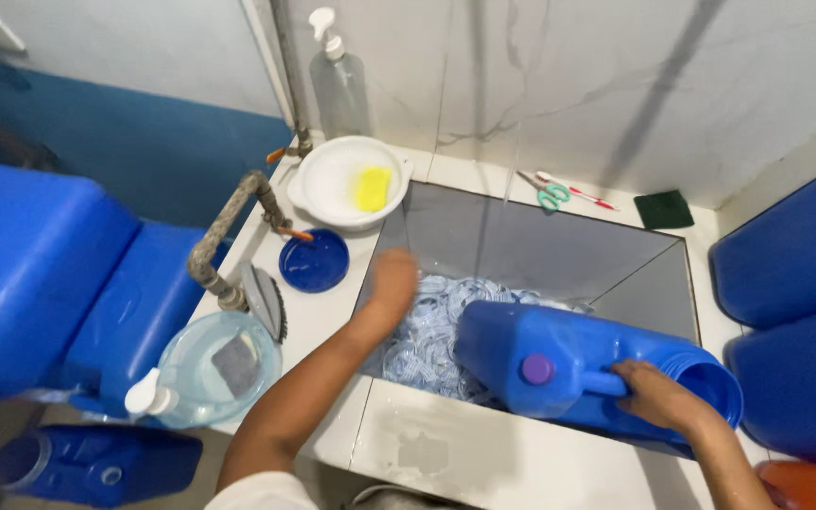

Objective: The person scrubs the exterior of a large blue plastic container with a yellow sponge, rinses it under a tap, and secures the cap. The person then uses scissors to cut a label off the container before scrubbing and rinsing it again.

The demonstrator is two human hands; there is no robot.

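Observation:
A big blue plastic jug (559, 359) with a purple cap lies on its side across the front of a square grey sink (540, 250). My right hand (658, 395) grips the jug's handle near its round base. My left hand (394, 281) reaches down into the sink by its left wall, blurred, above a heap of several pale blue-white plastic rings (432, 331). Whether the left hand holds anything cannot be told.
A white bowl (332, 175) with a yellow sponge (373, 189), a blue lid (314, 262), a rusty tap (224, 231), a brush (266, 300) and a pump bottle (337, 80) stand at the left. Scissors (552, 195) and a green pad (663, 210) lie behind. Blue jugs (40, 274) flank both sides.

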